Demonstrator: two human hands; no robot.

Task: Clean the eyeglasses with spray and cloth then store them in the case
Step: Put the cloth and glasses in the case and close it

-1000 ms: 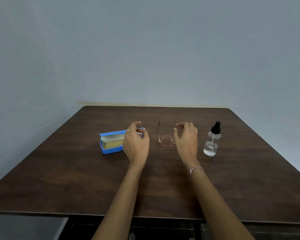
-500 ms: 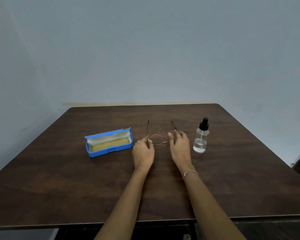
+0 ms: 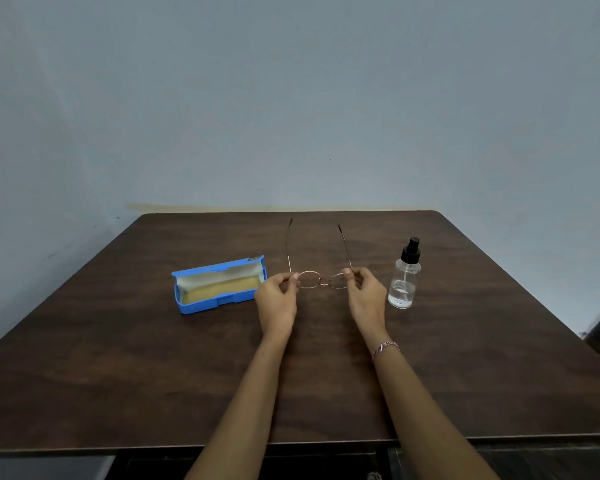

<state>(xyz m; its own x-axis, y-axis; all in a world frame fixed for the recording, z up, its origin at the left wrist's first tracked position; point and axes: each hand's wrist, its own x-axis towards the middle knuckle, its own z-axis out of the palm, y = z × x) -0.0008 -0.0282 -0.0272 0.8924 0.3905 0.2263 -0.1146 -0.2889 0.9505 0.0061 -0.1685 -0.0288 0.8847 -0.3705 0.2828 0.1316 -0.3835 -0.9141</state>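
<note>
Thin round metal eyeglasses [image 3: 321, 279] are held above the middle of the dark wooden table [image 3: 118, 358], temples unfolded and pointing away from me. My left hand [image 3: 278, 299] pinches the left end of the frame; my right hand [image 3: 366, 296] pinches the right end. An open blue case [image 3: 219, 287] lies to the left, with a yellowish cloth or lining inside. A clear spray bottle [image 3: 405, 277] with a black nozzle stands upright just right of my right hand.
A plain bluish wall rises behind the table's far edge. The table's near edge runs across the bottom of the view, with dark floor below it. A thin bracelet circles my right wrist.
Both hands went from hovering over the glasses to gripping the frame ends. The glasses now sit higher, with the temples spread and raised toward the far edge.
</note>
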